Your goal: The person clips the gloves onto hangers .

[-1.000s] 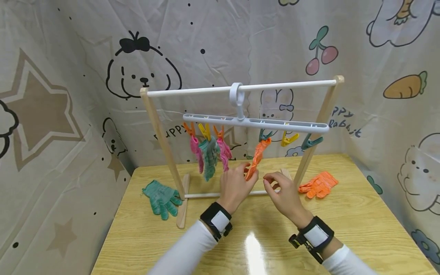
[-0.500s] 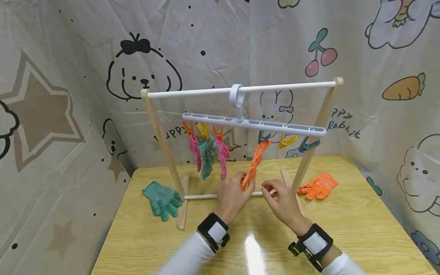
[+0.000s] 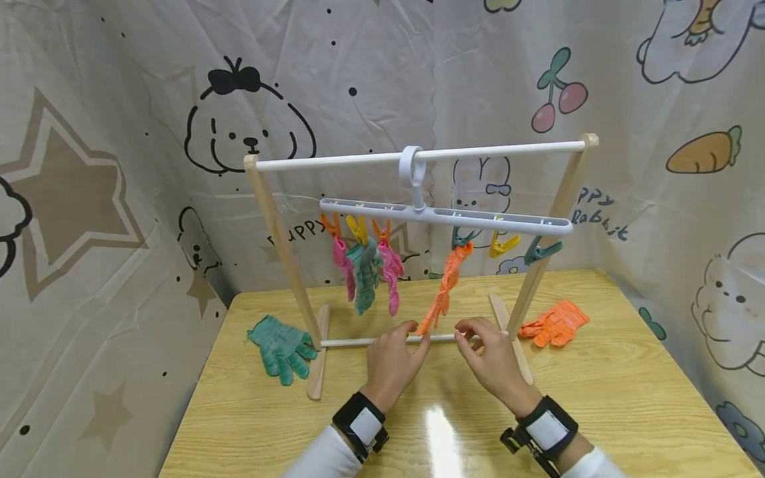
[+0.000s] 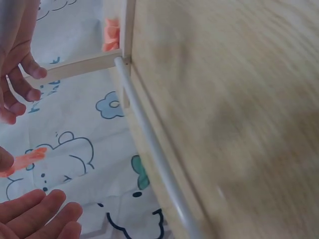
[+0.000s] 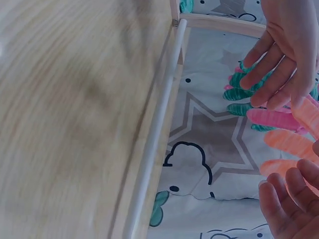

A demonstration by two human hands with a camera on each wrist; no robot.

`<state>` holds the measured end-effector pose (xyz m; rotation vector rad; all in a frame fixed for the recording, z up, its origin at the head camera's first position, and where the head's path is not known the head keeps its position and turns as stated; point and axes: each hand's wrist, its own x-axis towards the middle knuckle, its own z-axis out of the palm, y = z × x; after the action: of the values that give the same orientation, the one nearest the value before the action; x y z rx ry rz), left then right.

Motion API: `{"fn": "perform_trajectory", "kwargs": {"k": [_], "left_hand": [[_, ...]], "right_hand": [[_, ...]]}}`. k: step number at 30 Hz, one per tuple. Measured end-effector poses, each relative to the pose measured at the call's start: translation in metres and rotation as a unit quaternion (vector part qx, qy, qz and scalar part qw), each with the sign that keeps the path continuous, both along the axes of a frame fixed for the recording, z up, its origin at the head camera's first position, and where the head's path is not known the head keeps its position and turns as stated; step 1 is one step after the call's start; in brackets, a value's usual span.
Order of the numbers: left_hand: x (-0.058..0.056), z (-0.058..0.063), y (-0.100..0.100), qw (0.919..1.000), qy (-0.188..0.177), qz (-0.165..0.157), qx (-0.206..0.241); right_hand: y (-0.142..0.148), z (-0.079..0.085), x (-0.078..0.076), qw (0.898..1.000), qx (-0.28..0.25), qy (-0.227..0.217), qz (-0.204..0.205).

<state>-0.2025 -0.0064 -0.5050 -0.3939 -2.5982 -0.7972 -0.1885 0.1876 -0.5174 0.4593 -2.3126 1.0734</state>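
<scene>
An orange glove [image 3: 448, 279] hangs slantwise from a teal clip [image 3: 460, 238] on the grey hanger [image 3: 478, 219]. At its lower end is my left hand [image 3: 391, 362], fingers relaxed and apart; in the right wrist view that hand's thumb overlaps the glove. My right hand [image 3: 493, 355] is a little to the right with loosely bent fingers and nothing in them. Two pink gloves [image 3: 392, 272] and a green glove [image 3: 366, 275] hang from orange and yellow clips on the hanger's left half.
The hanger hooks over the white top bar [image 3: 496, 151] of a wooden stand [image 3: 277, 245]. A green glove [image 3: 283, 348] lies at the left on the table [image 3: 251, 425], an orange glove [image 3: 556, 322] at the right. Yellow [image 3: 503, 244] and teal [image 3: 542, 249] clips hang without gloves.
My left hand has slid down along the hanging orange glove, drawing away from its middle to its lower tip. The glove swings a little. My right hand has barely moved.
</scene>
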Motion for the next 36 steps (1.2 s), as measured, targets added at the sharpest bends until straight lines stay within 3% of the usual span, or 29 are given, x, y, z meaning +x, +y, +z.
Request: {"fn": "perform_trajectory", "kwargs": {"k": [10,22,36], "left_hand": [[0.009,-0.015,-0.01,0.9999,0.013,-0.001,-0.006],[0.02,-0.03,-0.015,0.9996,-0.029,-0.003,-0.002],[0.03,-0.047,-0.023,0.9985,-0.055,0.001,-0.009]], "right_hand": [[-0.003,-0.012,0.008,0.999,0.026,-0.031,-0.001],[-0.008,-0.028,0.02,0.994,0.032,-0.1,-0.01],[-0.015,-0.047,0.033,0.988,0.052,-0.146,-0.006]]}}
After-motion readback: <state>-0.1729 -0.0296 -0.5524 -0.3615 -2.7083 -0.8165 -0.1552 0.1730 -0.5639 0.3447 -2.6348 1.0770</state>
